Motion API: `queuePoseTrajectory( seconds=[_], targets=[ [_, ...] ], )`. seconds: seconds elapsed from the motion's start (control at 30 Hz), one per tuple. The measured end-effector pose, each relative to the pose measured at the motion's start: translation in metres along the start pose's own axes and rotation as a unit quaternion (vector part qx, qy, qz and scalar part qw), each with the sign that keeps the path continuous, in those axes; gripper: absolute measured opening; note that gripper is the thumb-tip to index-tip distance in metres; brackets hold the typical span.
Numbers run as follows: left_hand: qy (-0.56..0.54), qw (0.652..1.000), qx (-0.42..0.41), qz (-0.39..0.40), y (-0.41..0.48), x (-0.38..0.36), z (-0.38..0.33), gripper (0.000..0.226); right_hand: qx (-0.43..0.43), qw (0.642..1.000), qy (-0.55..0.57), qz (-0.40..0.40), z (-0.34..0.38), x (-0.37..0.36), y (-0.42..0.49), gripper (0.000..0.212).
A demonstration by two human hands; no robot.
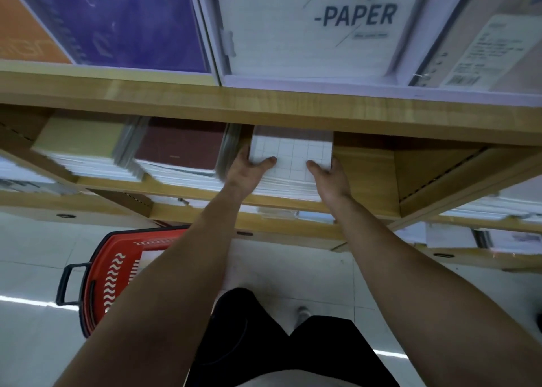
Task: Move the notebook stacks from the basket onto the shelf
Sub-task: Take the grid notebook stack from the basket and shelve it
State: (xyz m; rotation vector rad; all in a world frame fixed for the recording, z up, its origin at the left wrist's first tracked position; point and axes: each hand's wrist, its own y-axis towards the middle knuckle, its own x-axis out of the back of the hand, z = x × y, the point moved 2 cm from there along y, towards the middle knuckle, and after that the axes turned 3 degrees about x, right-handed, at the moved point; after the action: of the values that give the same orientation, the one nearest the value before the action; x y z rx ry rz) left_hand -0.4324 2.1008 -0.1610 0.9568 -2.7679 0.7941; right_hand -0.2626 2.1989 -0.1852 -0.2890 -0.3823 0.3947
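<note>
A stack of white grid-covered notebooks (291, 154) sits in the middle compartment of the wooden shelf (264, 105). My left hand (247, 172) grips its left front corner, thumb on top. My right hand (330, 178) grips its right front corner, thumb on the cover too. The red plastic basket (111, 272) stands on the floor at lower left, partly hidden behind my left forearm; something white shows inside it.
A maroon notebook stack (181, 149) and a pale yellow stack (82, 140) lie left of the grid stack. To its right is bare shelf board (363, 175). Large pads stand on the shelf above, one marked Major-PAPER (352, 14). Lower shelves hold more paper goods.
</note>
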Motion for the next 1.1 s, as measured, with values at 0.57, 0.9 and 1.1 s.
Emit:
queuePoseTrajectory(
  seconds=[0.57,0.9,1.1],
  targets=[
    [-0.098,0.991,-0.022,0.087,0.033,0.0,0.02,0.065,0.02,0.994,0.079,-0.066,-0.008,-0.014,0.021,0.056],
    [-0.061,0.993,0.102,0.011,-0.01,-0.003,0.039,0.073,-0.018,0.999,0.047,-0.016,-0.02,-0.003,-0.022,0.046],
    [-0.037,0.989,0.141,0.024,0.0,0.001,0.048,0.093,-0.032,0.997,0.07,-0.008,-0.016,-0.004,-0.03,0.048]
  ],
)
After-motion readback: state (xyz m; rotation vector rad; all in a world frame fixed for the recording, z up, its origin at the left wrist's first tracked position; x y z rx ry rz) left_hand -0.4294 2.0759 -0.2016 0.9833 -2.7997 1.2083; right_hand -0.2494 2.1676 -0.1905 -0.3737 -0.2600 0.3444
